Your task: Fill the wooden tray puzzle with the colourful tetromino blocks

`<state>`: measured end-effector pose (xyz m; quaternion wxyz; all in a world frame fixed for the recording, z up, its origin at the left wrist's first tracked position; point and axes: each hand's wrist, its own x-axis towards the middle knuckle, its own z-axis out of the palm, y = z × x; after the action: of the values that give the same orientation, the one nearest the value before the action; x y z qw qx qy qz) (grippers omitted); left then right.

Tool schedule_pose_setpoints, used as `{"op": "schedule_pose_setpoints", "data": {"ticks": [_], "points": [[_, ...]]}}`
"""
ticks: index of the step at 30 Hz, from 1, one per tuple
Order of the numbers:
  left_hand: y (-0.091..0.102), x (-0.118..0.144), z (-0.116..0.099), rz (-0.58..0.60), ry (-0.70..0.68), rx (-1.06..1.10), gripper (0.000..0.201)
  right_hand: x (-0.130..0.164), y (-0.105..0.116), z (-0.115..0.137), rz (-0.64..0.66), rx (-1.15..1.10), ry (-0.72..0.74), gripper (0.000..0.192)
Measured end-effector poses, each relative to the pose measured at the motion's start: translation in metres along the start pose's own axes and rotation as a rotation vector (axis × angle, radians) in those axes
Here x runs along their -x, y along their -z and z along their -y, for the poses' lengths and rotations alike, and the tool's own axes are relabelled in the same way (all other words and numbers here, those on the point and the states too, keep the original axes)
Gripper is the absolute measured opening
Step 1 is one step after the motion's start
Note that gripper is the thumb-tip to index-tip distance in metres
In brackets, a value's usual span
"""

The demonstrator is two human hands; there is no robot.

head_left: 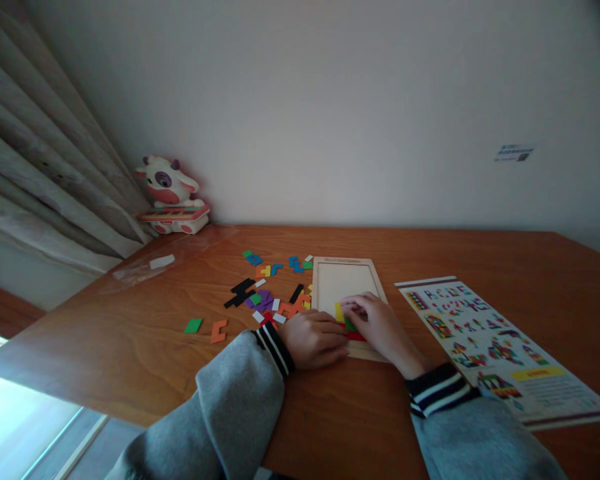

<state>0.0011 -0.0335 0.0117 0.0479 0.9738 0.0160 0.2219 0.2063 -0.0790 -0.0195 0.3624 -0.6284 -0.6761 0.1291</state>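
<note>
Resting side by side on the near end of a wooden puzzle tray [325, 267], both hands work at the coloured pieces set inside its frame. The left hand [314, 339] lies curled, knuckles up, at the tray's near left corner, with its fingertips against a red piece [356, 336]; whether it actually pinches anything cannot be told, since the fingers hide what is beneath them. The right hand [377, 323] lies flat, its fingers stretched leftwards and pressing down on a green piece [351, 325], just beside a yellow piece [339, 311] standing in the tray; it grasps nothing visibly. The rest of the tray's pale floor is bare.

Left of the tray, a scatter of loose puzzle pieces [267, 300] spreads over the wooden table [155, 347]: black, purple, blue, orange and white shapes, with a green piece and an orange piece [219, 331] lying apart nearer the table's edge. Right of the tray lies a printed pattern sheet [485, 333] showing coloured figures. In the far left corner, by the curtain [40, 173], stands a cow toy [170, 193].
</note>
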Motion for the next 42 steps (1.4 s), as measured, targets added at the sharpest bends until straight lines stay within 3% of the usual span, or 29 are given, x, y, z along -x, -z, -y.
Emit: {"op": "schedule_pose_setpoints", "data": {"ticks": [9,15,17,20,23,29,33,42], "points": [[0.001,-0.001,-0.001,0.01,-0.006,0.004,0.026,0.003,0.006,0.008,0.027,0.06,0.057,0.025],[0.009,0.0,0.005,-0.025,0.005,-0.054,0.024,0.006,0.007,0.009,-0.071,-0.053,0.024,0.027],[0.017,0.006,0.016,-0.058,0.128,-0.138,0.024,0.007,0.009,0.012,-0.102,-0.073,0.016,0.026],[0.029,0.023,0.04,-0.112,0.485,-0.281,0.026,0.009,0.013,0.014,-0.147,-0.052,0.021,0.027],[0.035,0.041,0.066,-0.088,0.757,-0.375,0.027,0.009,0.013,0.014,-0.19,-0.026,0.04,0.027],[0.031,0.057,0.093,-0.019,0.947,-0.406,0.03,0.011,0.012,0.009,-0.238,-0.041,0.048,0.03],[0.03,0.058,0.094,0.014,0.956,-0.386,0.027,0.012,0.017,0.01,-0.3,-0.035,0.038,0.033],[0.027,0.058,0.098,0.036,0.795,-0.336,0.025,0.013,0.025,0.006,-0.357,-0.047,-0.008,0.034]]}}
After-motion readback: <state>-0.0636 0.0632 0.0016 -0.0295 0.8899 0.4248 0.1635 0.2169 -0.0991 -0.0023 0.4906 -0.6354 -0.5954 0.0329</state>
